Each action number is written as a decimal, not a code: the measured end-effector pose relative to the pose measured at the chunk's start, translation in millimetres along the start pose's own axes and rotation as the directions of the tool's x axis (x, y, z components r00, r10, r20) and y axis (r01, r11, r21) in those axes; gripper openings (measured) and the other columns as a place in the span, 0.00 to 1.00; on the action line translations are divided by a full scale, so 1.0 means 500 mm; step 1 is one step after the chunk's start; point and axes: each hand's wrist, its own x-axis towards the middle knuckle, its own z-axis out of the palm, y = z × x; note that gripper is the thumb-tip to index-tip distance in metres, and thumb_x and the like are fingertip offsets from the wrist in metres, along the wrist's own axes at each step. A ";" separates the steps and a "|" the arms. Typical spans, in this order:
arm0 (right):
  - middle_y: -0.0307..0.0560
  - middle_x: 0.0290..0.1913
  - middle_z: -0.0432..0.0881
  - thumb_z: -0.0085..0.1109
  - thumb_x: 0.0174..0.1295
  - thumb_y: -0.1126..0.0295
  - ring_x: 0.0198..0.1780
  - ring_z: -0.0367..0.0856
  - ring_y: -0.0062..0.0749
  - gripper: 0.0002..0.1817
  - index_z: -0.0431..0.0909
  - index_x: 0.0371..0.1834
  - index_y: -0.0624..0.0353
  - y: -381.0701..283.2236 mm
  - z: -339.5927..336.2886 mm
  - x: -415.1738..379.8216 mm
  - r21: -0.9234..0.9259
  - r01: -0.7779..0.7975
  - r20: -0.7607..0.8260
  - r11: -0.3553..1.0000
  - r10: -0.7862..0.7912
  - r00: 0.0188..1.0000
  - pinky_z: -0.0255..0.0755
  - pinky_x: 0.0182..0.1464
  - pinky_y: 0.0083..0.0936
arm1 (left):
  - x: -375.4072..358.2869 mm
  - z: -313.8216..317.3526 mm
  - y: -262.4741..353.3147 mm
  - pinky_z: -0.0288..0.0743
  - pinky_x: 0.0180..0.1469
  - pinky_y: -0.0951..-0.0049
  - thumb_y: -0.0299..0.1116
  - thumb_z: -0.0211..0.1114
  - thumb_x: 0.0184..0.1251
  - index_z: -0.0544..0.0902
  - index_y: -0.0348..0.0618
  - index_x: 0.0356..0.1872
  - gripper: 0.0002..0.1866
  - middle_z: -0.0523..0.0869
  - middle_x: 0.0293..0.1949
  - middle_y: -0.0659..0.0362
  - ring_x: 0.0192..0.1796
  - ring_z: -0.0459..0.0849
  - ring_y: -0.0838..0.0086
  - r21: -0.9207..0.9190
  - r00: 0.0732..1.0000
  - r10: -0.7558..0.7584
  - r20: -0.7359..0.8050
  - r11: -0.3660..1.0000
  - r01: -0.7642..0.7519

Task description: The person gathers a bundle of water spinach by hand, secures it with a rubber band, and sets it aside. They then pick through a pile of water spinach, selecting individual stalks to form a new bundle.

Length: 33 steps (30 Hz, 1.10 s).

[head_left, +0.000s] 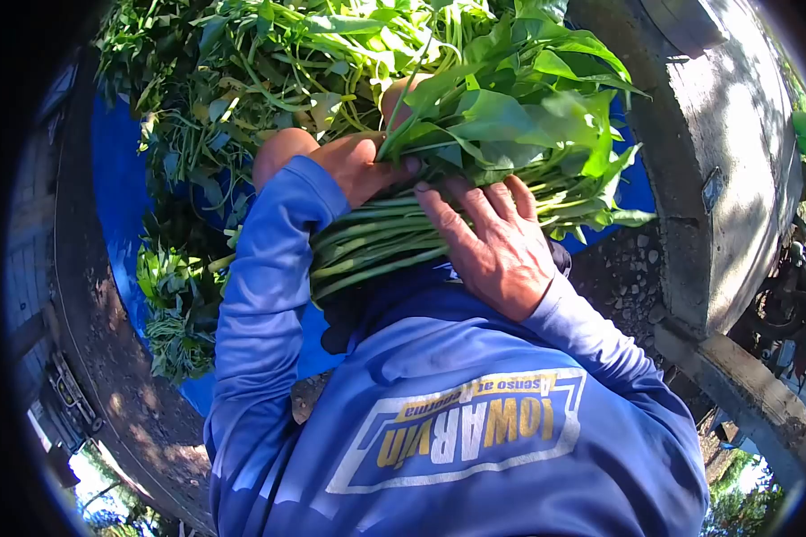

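Observation:
A thick bundle of green stems [376, 242] with broad leaves [528, 125] lies across the person's lap, leaf ends to the right. My left hand [358, 167] is at the upper side of the bundle, its fingers curled around stems close under the leaves. My right hand [497, 242] rests on top of the bundle with its fingers spread, pressing on the stems near the leaves. The fingertips of the two hands are close together.
A large heap of leafy greens [242, 98] covers a blue sheet [116, 206] ahead and to the left. A smaller bunch [175, 313] lies at the left. Concrete edging [725, 152] curves along the right, beside gravelly ground [631, 277].

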 end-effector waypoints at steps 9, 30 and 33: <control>0.58 0.60 0.82 0.63 0.63 0.68 0.60 0.82 0.53 0.28 0.78 0.69 0.59 0.023 -0.095 -0.011 0.373 -0.038 0.307 0.927 -0.085 0.948 0.74 0.66 0.45 | 0.008 0.062 -0.016 0.82 0.35 0.52 0.46 0.56 0.80 0.75 0.45 0.63 0.20 0.90 0.37 0.46 0.34 0.89 0.47 0.190 0.993 -0.110 -0.049 0.975 0.118; 0.49 0.54 0.84 0.75 0.47 0.63 0.60 0.82 0.47 0.32 0.80 0.59 0.58 0.180 0.009 0.158 0.010 0.398 0.343 0.917 -0.377 0.861 0.73 0.63 0.47 | -0.029 0.074 0.063 0.82 0.58 0.51 0.46 0.74 0.67 0.75 0.42 0.68 0.33 0.88 0.54 0.38 0.55 0.89 0.45 -0.087 0.972 -0.222 -0.078 0.973 0.215; 0.48 0.54 0.82 0.75 0.46 0.63 0.60 0.81 0.44 0.34 0.78 0.61 0.56 0.206 -0.030 0.150 0.019 0.321 0.347 0.947 -0.308 0.886 0.72 0.61 0.45 | -0.003 0.073 0.088 0.81 0.54 0.48 0.55 0.71 0.68 0.76 0.37 0.60 0.33 0.90 0.47 0.39 0.52 0.88 0.42 0.099 0.939 -0.332 -0.093 0.935 0.340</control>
